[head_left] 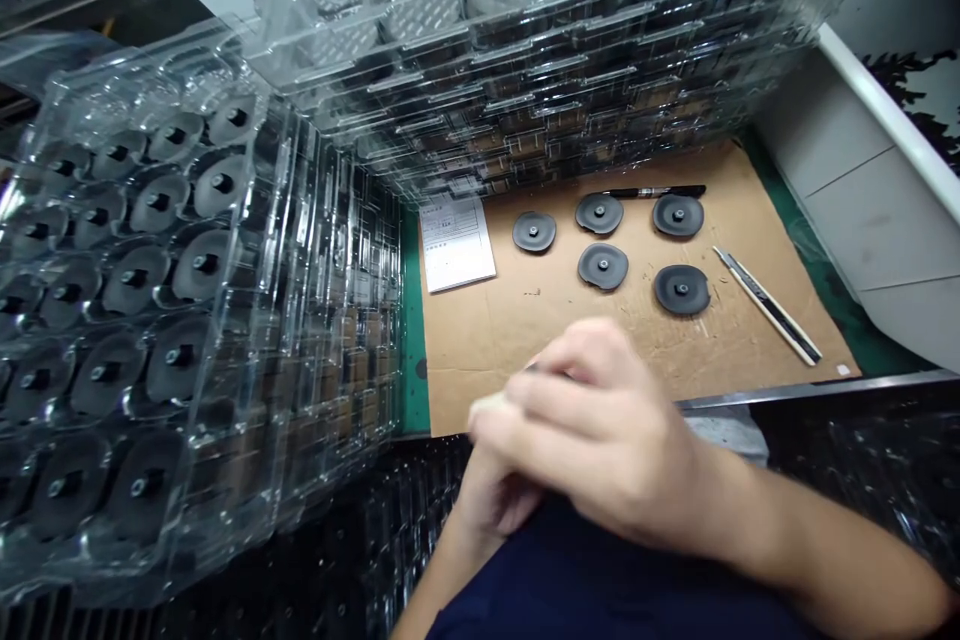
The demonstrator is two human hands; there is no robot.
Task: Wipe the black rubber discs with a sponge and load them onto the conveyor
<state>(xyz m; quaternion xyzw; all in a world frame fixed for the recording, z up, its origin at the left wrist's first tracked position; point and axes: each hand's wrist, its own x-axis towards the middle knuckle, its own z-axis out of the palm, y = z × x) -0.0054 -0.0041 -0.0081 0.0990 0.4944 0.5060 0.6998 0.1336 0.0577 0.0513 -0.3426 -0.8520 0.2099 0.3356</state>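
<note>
My right hand (600, 430) is closed over my left hand (491, 495) just above the front edge of a cardboard sheet (480, 350). The fingers of both hands are curled together and blurred. A small dark sliver shows between them, but what they hold is mostly hidden. Beyond the hands, several black rounded discs with a central stud lie on the cardboard, the nearest being one disc (681, 289) at the right and another disc (603, 266) in the middle.
A utility knife (769, 305) lies at the right, a black pen (656, 191) at the back. Printed paper slips (456, 245) rest at the left. Tall stacks of clear plastic trays stand behind (510, 50) and at the left, where the top tray (247, 210) holds many black discs.
</note>
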